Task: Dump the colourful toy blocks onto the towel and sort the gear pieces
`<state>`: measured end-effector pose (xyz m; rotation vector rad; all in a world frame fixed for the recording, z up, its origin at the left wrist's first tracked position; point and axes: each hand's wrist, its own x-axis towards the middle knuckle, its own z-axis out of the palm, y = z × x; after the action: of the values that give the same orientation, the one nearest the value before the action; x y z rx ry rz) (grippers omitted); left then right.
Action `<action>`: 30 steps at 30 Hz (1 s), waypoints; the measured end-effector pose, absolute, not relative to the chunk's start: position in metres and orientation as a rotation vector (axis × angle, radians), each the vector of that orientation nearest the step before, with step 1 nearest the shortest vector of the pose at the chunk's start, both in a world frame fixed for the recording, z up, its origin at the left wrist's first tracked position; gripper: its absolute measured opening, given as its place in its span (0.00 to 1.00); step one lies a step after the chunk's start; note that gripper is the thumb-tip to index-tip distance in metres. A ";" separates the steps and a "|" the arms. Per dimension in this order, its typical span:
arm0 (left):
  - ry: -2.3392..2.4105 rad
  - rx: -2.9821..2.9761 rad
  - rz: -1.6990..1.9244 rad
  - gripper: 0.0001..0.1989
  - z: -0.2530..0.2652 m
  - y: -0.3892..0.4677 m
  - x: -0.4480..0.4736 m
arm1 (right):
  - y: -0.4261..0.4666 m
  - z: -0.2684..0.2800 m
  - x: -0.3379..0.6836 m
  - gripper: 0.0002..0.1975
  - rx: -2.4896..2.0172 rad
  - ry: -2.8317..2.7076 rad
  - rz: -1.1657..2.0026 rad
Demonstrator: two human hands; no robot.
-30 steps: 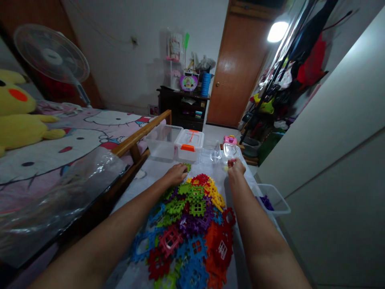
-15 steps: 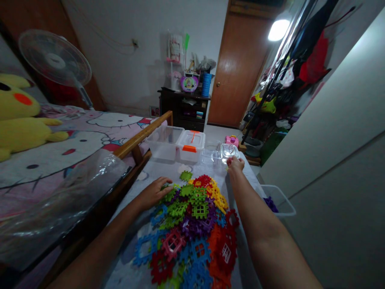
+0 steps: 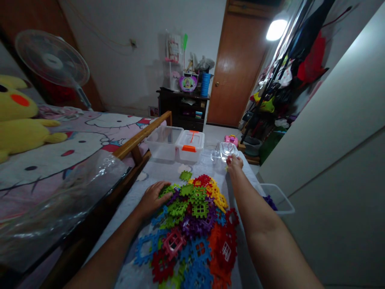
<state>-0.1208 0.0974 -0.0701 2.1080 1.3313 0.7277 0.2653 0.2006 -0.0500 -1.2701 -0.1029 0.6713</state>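
In the head view, a pile of toothed plastic pieces (image 3: 200,224) spreads over the pale cloth on the desk (image 3: 129,212), in green, purple, yellow, red, orange and blue. The left hand (image 3: 155,196) lies at the pile's left edge, palm down, fingers loosely spread, the tips at the green pieces (image 3: 178,208); it grips nothing that shows. One green piece (image 3: 185,175) lies apart, just beyond the pile.

The right hand (image 3: 235,162) is at the far right of the desk with its fingers curled, in front of a clear lidded container (image 3: 228,148). A speck of yellow-green shows by its fingertips, too small to tell whether the hand pinches it.

Along the far end, left of that container, stand an uncovered clear box (image 3: 164,150) and, just beside it, a lidded box with orange latches (image 3: 191,142). At the desk's right side, a clear bin (image 3: 285,196) contains purple pieces (image 3: 270,202). To the left is a bed (image 3: 81,154) with a yellow plush toy (image 3: 22,130).
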 end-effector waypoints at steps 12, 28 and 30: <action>1.278 2.200 0.672 0.31 -0.076 0.098 -0.125 | 0.097 -0.021 0.214 0.13 -1.297 -0.445 0.813; 1.028 1.993 0.517 0.34 -0.042 0.067 -0.089 | -0.077 -0.040 0.295 0.70 -2.057 -0.884 -0.150; 1.027 2.038 0.525 0.35 -0.042 0.065 -0.089 | -0.073 -0.045 0.294 0.71 -2.010 -0.861 -0.123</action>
<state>-0.0888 0.0647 -0.0418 2.0380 1.0272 0.5251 0.2937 -0.0733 -0.0449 -2.0098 -0.8613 -0.1229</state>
